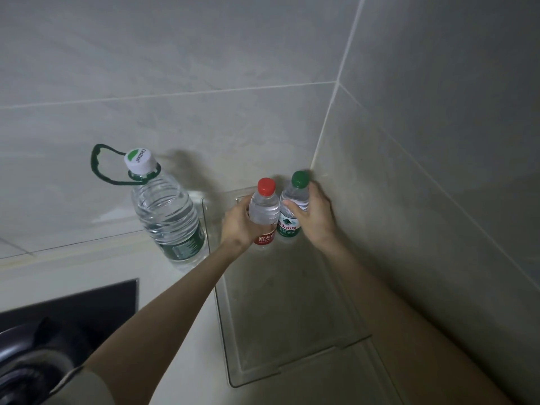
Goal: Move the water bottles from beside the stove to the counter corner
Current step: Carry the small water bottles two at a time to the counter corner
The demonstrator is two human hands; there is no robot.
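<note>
My left hand [238,225] grips a small clear bottle with a red cap and red label [264,213]. My right hand [314,213] grips a small bottle with a green cap and green label [292,220]. Both bottles stand upright, side by side and touching, at the far end of a clear plastic tray [280,305] in the corner where the two tiled walls meet. A large water bottle [168,211] with a white cap and a dark green carry loop stands alone to the left, just outside the tray.
The black stove top [96,302] with a dark pan [26,361] lies at the lower left. The tiled right wall [438,200] runs close along the tray and my right forearm. Pale counter surface [73,264] lies between the stove and the back wall.
</note>
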